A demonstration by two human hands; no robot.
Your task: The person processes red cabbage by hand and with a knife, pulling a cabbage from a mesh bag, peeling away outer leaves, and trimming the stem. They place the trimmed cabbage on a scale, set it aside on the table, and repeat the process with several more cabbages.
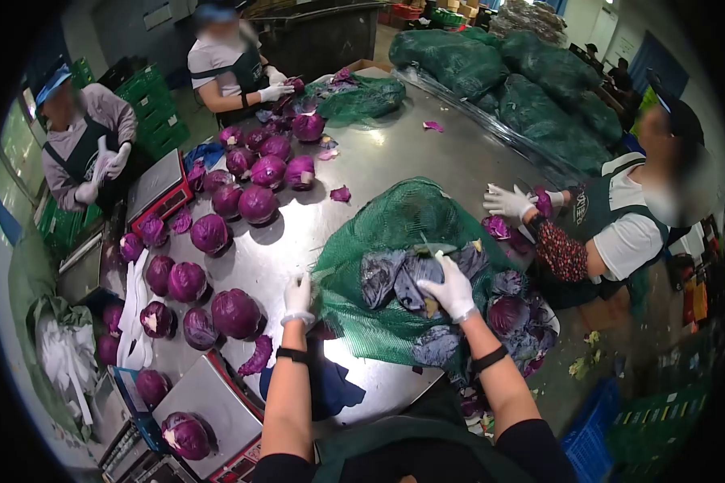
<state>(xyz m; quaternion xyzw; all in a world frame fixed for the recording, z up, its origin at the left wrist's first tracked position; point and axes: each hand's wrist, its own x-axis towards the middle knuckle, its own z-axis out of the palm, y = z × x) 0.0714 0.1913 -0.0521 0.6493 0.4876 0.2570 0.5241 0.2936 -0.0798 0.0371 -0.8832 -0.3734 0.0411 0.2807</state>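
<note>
A green mesh bag (411,209) lies spread on the metal table in front of me. My left hand (298,298), in a white glove, is closed at the bag's left edge, its fingertips partly hidden. Loose purple-grey outer cabbage leaves (383,278) rest on the mesh. Over them, my gloved right hand (453,291) grips a cabbage leaf (413,283) between thumb and fingers. Just left of my left hand sits a trimmed red cabbage (235,314). More discarded leaves and a cabbage (507,314) are piled beside my right forearm.
Several red cabbages (258,204) cover the table's left side, near two scales (205,414) (157,189). Full green mesh sacks (548,68) are heaped at the back right. Three gloved co-workers stand around the table. A blue crate (592,427) is at lower right.
</note>
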